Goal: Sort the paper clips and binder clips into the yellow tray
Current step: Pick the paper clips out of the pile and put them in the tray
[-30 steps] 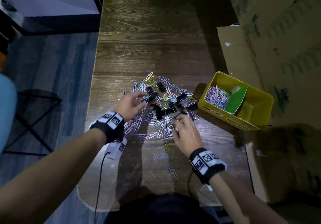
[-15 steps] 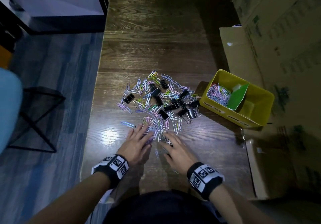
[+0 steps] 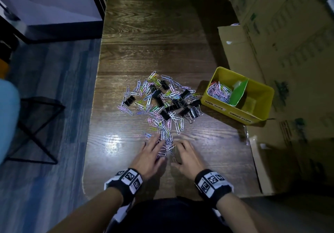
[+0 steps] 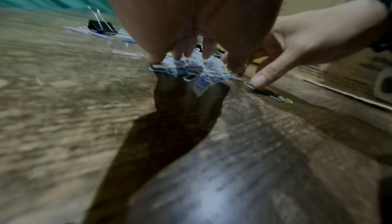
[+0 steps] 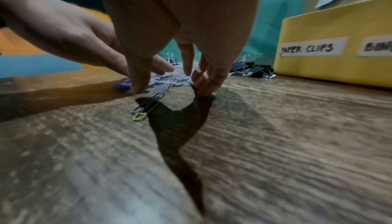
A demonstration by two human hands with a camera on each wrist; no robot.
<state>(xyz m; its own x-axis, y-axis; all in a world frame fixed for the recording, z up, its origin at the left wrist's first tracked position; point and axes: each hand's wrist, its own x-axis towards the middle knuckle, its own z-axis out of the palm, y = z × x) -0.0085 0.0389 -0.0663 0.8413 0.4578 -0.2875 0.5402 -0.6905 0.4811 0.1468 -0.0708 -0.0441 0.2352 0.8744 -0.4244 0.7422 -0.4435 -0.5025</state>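
left hand flat, fingers spread on near end of paper clips, right hand fingers extended, tips on table, gripping nothing, binder clips mixed in pile, yellow tray right, well apart from hands

Each bare forearm wears a black wristband with white square-patterned marker tags; the other wristband matches. Dark clothing covers the lap.

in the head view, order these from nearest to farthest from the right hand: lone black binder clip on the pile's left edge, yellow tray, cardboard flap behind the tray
From the right hand:
1. Lone black binder clip, up-left, on the pile's left edge.
2. Yellow tray, up-right, by the table edge.
3. Cardboard flap, farthest, beyond the tray.
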